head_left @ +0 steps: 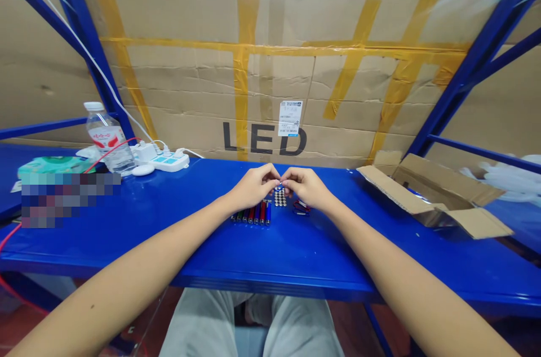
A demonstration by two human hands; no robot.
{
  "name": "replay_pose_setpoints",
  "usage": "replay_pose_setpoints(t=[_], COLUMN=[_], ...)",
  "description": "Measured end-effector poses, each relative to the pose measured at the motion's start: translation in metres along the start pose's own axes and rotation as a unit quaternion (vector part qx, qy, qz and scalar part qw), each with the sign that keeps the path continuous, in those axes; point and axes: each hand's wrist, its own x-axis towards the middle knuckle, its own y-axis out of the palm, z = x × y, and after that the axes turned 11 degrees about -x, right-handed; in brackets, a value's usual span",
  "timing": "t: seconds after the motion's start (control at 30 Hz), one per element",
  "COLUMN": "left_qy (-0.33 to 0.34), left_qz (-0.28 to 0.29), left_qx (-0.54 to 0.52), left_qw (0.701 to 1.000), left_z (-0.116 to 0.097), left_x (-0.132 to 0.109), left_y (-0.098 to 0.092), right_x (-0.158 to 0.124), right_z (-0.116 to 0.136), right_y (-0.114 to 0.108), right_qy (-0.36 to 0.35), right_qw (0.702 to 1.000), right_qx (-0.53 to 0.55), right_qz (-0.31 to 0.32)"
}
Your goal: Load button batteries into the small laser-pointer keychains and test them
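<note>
My left hand (pixel 257 184) and my right hand (pixel 306 185) meet at the fingertips above the table, both closed in a pinch. Something tiny and pale shows between them, too small to name. Just below the fingers lie rows of small silver button cells (pixel 280 197), partly hidden at the top. Under my left wrist a row of slim metal tubes (pixel 257 214), in blue, red and dark colours, lies side by side. Red and blue carabiner clips (pixel 301 208) sit in a small pile below my right hand.
On the blue table (pixel 270 255), an open cardboard box (pixel 422 193) stands right. A water bottle (pixel 109 140), a white power strip (pixel 169 161) with cables and a green packet (pixel 53 166) are left. A large taped carton (pixel 190 86) stands behind, between blue posts.
</note>
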Motion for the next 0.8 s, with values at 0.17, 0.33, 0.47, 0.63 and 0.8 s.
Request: replay_pose_setpoints(t=[0.17,0.33,0.47,0.63,0.8], left_qy=[0.011,-0.009,-0.047,-0.085,-0.110], left_qz=[-0.058,-0.066,-0.052,-0.022,0.002], left_qx=[-0.024,0.046,0.180,0.237,0.233], left_qw=[0.998,0.997,0.981,0.967,0.966], left_z=[0.002,0.015,0.034,0.049,0.047], left_x=[0.006,0.011,0.012,0.011,0.008], left_y=[-0.006,-0.026,-0.047,-0.060,-0.064], right_x=[-0.001,0.003,0.000,-0.010,-0.013], right_z=[0.005,-0.015,-0.050,-0.070,-0.066], right_y=[-0.003,-0.041,-0.073,-0.090,-0.099], right_qy=[0.002,0.075,0.258,0.381,0.363], right_qw=[0.997,0.956,0.882,0.832,0.834], right_qx=[-0.075,-0.280,-0.385,-0.369,-0.386], right_qz=[0.019,-0.034,0.084,0.164,0.153])
